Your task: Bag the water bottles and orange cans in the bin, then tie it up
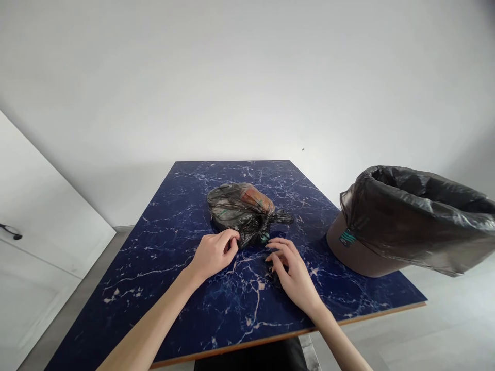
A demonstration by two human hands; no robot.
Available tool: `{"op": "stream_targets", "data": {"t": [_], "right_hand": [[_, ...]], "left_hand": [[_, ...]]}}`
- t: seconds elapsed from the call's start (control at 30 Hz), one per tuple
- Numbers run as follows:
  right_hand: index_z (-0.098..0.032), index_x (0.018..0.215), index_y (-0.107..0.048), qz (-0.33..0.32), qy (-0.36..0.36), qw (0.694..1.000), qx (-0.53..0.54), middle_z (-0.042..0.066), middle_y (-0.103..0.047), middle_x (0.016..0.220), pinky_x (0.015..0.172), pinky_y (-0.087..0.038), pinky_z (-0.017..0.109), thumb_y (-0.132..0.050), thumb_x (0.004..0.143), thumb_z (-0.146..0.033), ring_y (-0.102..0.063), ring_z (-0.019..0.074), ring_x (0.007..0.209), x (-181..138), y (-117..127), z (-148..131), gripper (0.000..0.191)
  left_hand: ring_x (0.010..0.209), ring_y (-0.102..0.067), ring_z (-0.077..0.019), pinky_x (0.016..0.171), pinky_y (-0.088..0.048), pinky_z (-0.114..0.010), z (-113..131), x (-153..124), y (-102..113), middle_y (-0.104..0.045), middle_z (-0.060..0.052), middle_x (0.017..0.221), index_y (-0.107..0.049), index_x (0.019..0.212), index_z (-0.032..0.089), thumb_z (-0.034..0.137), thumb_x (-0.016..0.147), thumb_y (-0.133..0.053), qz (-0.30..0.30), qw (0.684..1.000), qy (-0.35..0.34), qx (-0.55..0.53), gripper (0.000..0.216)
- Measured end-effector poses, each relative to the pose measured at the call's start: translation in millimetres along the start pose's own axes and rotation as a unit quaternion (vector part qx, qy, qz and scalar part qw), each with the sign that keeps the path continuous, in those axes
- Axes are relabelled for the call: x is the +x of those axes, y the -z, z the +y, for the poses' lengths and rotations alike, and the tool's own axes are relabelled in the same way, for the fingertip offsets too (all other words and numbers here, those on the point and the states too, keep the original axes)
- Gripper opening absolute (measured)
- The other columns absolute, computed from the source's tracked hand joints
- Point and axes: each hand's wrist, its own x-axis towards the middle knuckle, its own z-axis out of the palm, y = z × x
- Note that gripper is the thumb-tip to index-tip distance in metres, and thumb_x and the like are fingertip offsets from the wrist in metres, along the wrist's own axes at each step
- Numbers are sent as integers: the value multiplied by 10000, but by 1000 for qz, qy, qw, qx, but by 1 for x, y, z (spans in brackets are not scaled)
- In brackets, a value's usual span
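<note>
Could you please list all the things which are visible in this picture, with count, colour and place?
tied plastic bag: one, translucent black, orange-brown content showing, mid-table
table: one, dark blue marbled, centre
bin: one, brown, table's right edge
bin liner: one, black, over bin's rim
label: one, dark with green stripes, bin's side
cabinet: one, white, far left
handle: one, black, on cabinet
wall: one, whitish, behind
floor: one, grey, below
left hand: one, bare, at bag's near edge
right hand: one, bare, near bag's knot
</note>
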Motion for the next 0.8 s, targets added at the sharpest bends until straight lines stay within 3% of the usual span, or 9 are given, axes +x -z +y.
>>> {"op": "stream_targets", "data": {"t": [0.13,0.27,0.4,0.7,0.8], "right_hand": [[-293,1375,-645,20,8,1000,-17,151,-429,1607,860,-626,396,-469,1136,-412,-738,217,1043,-1,-2,-3,319],[-305,1393,-640,13,26,999,-17,140,-377,1666,841,-658,372,-479,1131,-370,-736,200,1046,-2,-10,-8,315],[-310,1497,-577,-12,44,998,-47,139,-334,1723,932,-662,394,-415,1141,-319,-730,220,1142,-2,-21,-11,392],[-249,1568,-533,-15,60,995,-83,176,-487,1610,1022,-631,422,-321,1150,-271,-727,219,1098,-2,-23,-11,470],[-256,1574,-540,-28,69,994,-80,167,-511,1582,984,-637,404,-300,1149,-254,-713,215,1079,-5,-22,-14,488]], "left_hand": [[586,-602,-88,581,-559,-231,3,1,-1,-684,26,820,-699,1073,153,317,1104,-645,4,1000,-8,2,175],[544,-566,-79,566,-543,-229,5,2,-1,-673,37,789,-697,1058,156,313,1111,-630,24,1000,7,9,179],[510,-544,-78,550,-523,-228,6,4,1,-647,54,733,-694,1039,157,305,1118,-613,41,999,26,14,186],[509,-570,-99,564,-491,-242,4,3,0,-598,73,645,-673,1031,188,234,1093,-588,66,997,47,19,115],[682,-686,-140,692,-547,-281,7,6,4,-708,8,816,-640,1061,232,185,1084,-524,86,995,50,10,127]]}}
